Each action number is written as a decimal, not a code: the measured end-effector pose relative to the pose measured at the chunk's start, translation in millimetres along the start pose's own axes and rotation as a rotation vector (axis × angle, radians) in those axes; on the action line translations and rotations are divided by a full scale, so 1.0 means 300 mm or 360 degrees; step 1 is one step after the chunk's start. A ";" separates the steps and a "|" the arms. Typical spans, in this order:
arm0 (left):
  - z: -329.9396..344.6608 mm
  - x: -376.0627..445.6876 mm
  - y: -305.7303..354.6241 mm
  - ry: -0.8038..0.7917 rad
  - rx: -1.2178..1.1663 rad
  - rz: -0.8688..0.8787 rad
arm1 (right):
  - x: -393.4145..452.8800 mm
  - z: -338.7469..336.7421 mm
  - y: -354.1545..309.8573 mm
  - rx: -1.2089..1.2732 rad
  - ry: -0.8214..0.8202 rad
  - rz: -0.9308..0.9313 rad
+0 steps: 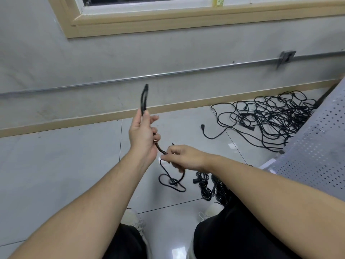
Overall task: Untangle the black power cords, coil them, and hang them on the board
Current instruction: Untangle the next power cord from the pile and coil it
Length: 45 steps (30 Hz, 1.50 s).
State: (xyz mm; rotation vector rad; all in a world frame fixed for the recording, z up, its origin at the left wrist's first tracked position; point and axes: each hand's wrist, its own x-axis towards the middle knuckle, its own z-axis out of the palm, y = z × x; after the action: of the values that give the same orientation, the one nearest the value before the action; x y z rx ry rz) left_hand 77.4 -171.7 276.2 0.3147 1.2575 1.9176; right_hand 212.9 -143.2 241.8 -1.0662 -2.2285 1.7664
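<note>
left hand: raised, fingers curled round a folded cord; the narrow loop stands up above the fist, the rest leaves below the palm.
right hand: just beside the left, fingertips pinching the same cord where it leaves the left fist.
slack: hangs from the right hand, loops on the floor.
tangle: loose cords heaped on the floor by the wall, upper right, well apart from the hands.
coils: two bundled cords on the floor under the right forearm.
bench: perforated metal, right edge.
</note>
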 end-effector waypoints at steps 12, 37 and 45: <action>-0.054 0.012 0.017 0.0085 0.0701 0.0450 | -0.080 -0.187 0.034 0.0548 0.0158 -0.0077; 0.017 -0.125 -0.109 -0.0748 0.1247 0.0157 | -0.023 -0.168 -0.037 0.1322 0.1060 -0.0266; 0.024 -0.128 -0.092 -0.1004 0.1242 -0.0228 | -0.033 -0.182 -0.030 0.1185 0.1145 -0.0186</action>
State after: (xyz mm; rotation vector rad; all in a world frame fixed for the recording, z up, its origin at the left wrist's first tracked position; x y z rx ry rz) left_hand 119.7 -190.1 264.0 1.0947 1.4600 0.9935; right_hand 242.7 -105.2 270.6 -1.0962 -1.0628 1.5816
